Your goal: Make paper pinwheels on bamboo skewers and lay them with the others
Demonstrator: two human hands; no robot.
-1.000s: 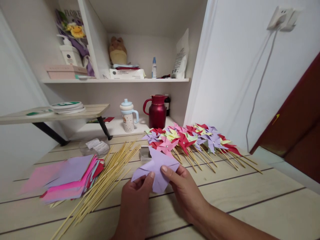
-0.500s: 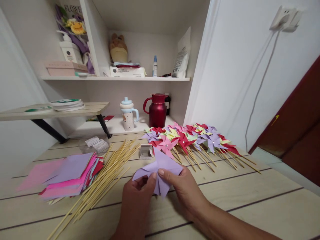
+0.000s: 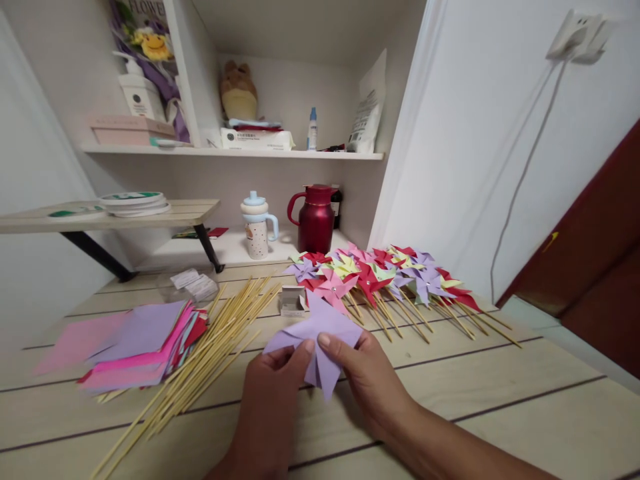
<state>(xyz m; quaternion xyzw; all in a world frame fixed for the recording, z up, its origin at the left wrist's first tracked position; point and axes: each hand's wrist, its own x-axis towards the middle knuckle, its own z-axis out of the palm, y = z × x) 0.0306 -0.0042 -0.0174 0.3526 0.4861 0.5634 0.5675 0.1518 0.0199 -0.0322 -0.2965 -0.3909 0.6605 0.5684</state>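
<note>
Both my hands hold a lilac paper pinwheel [image 3: 320,328] just above the wooden table [image 3: 500,400]. My left hand [image 3: 275,390] pinches its lower left flap with thumb and fingers. My right hand [image 3: 367,380] grips the right side, thumb pressed near the paper's middle. Left of them lies a loose pile of bamboo sticks [image 3: 210,347], and further left a stack of coloured paper squares [image 3: 135,343]. Behind the hands lies a row of finished pinwheels on sticks [image 3: 380,280].
A small open box [image 3: 292,301] sits behind the held paper. A red jug [image 3: 316,219] and a lidded cup [image 3: 257,227] stand at the back. A clear bag with labels [image 3: 193,287], a raised shelf board [image 3: 125,217] and a wall cable [image 3: 515,187] are around.
My hands have turned and folded the lilac paper a little, the thumbs closing toward its middle. The view has shifted slightly.
</note>
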